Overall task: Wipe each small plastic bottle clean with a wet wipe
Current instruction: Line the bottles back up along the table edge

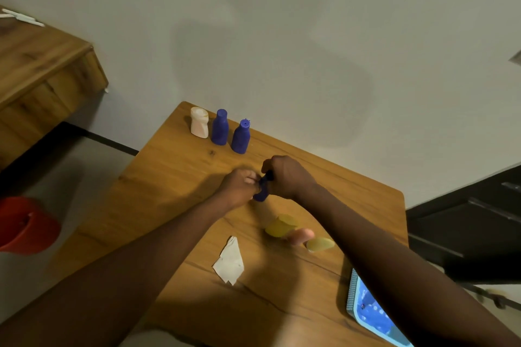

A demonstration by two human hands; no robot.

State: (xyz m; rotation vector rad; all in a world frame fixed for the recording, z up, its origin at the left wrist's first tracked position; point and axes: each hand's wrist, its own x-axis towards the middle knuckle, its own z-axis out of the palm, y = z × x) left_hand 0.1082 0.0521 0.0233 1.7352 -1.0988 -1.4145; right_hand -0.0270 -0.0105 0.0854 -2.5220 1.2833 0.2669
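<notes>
Both hands meet over the middle of the wooden table [174, 194] around one small blue bottle [262, 194]. My right hand [284, 177] grips its upper part and cap. My left hand [239, 186] is curled against its left side; whether it holds a wipe there is hidden. A crumpled white wet wipe [229, 260] lies on the table nearer to me. Three bottles stand upright at the far edge: a white one [199, 122] and two blue ones [220, 127] [241, 136]. Two yellowish bottles [279, 227] [320, 244] and a pinkish one [301, 235] lie near my right forearm.
A light blue wipes pack [366, 310] sits at the table's near right corner. A red bin [25, 224] stands on the floor to the left. A second wooden table [36, 62] is at the far left, dark furniture [465, 222] at the right, and a wall behind.
</notes>
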